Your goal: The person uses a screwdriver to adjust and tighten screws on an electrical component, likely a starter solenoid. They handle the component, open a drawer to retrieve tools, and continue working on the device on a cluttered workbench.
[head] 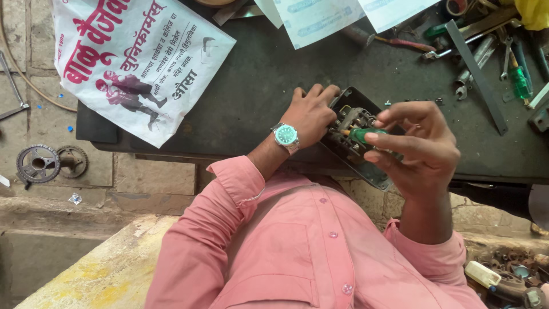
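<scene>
Person seated at a dark workbench, pink shirt, head camera looking straight down.

Landmark: the open switch box, a dark metal housing with terminals and wiring exposed, tilted at the bench's near edge.

Left hand, wristwatch with a teal dial on it, lies on the box's left side, fingers curled over the top rim and closed on the housing, steadying it.

Right hand sits just right of the box, thumb and fingers pinched closed around the green handle of a screwdriver. The shaft points left into the terminals; the tip itself is hidden among the parts.

Step in hand, by my reading: working a terminal screw inside the box. The next move would call for keeping the tip seated and the box braced while the handle turns, since the housing is propped at an angle.

Beyond the box, up and to the right: a scatter of spanners and screwdrivers. Up and left of it: a printed white bag. Directly above it: paper sheets.
</scene>
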